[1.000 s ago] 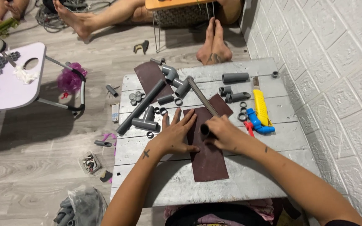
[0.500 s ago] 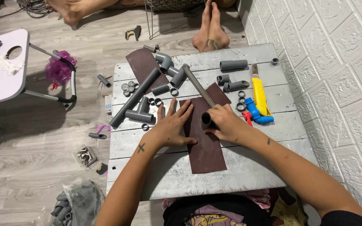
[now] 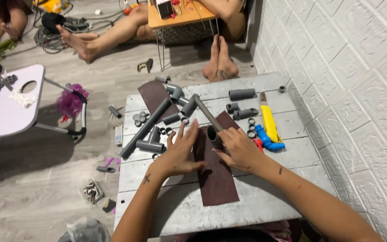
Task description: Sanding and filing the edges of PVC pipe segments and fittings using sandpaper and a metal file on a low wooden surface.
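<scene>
My right hand (image 3: 240,150) grips the near end of a grey plastic pipe (image 3: 205,113), which slants away to the upper left, its open end resting on a dark maroon sandpaper sheet (image 3: 218,179). My left hand (image 3: 179,154) lies flat, fingers spread, on the sheet's left edge and the whitewashed wooden table (image 3: 269,206). Grey pipe pieces and fittings (image 3: 151,145) lie just left of my left hand.
A long grey pipe (image 3: 146,127), a second sandpaper sheet (image 3: 153,94), rings, a yellow-handled tool (image 3: 268,123) and blue fittings (image 3: 265,139) lie on the table. A white brick wall stands right. Other people's bare legs and feet (image 3: 220,62) are beyond. A small white table (image 3: 10,112) stands left.
The camera has shifted, so the table sits further right and lower in view. Both hands stay on the sandpaper and pipe, with little change in grip.
</scene>
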